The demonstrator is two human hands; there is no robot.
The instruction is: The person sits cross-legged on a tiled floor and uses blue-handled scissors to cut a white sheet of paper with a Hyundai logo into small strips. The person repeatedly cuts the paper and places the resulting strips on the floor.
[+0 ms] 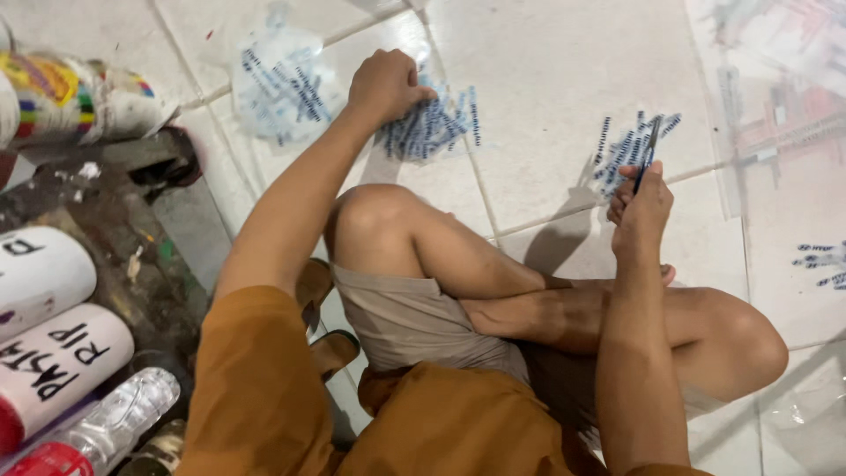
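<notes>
Right hand (641,207): pinches one dark pen (649,152) at its lower end.
Pen axis: long, tip pointing up and away, above the pinch.
Left hand (385,84): curled into a pen pile (434,125); how tightly it holds, I cannot tell.

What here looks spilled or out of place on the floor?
Small blue-printed packets lie loose on the tile floor in separate heaps: one under the left hand, one beside the right hand, a few at the right edge. Nothing looks damaged.
</notes>
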